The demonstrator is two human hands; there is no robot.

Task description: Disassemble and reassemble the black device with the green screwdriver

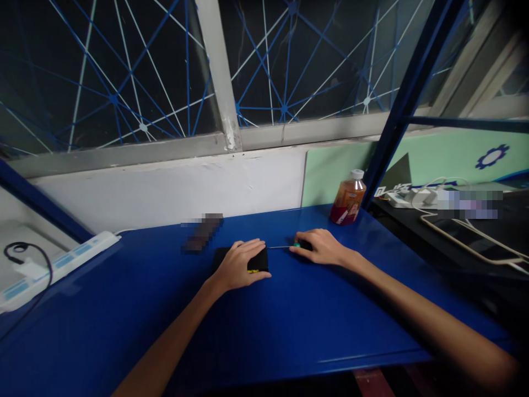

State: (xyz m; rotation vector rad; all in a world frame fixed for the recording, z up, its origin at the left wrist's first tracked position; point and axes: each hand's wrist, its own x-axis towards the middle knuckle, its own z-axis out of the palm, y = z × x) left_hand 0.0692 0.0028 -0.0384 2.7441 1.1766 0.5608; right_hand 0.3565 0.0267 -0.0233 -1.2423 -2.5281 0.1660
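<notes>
My left hand [239, 264] lies over a black box [260, 259] on the blue table, its fingers across the top and the thumb along the near side. A bit of yellow shows on the box beside the thumb. My right hand [318, 247] is closed around the handle of a screwdriver [281, 247]. Green shows at the front of that handle, and its thin metal shaft points left. The shaft's tip meets or nearly meets the right side of the box; whether it touches I cannot tell.
On the blue table [289, 320], a bottle [347, 198] with a white cap stands at the back right. A blurred dark flat object [203, 232] lies behind my left hand. A white power strip [61, 270] runs along the left. Right, a black surface holds a phone [467, 237] and cables.
</notes>
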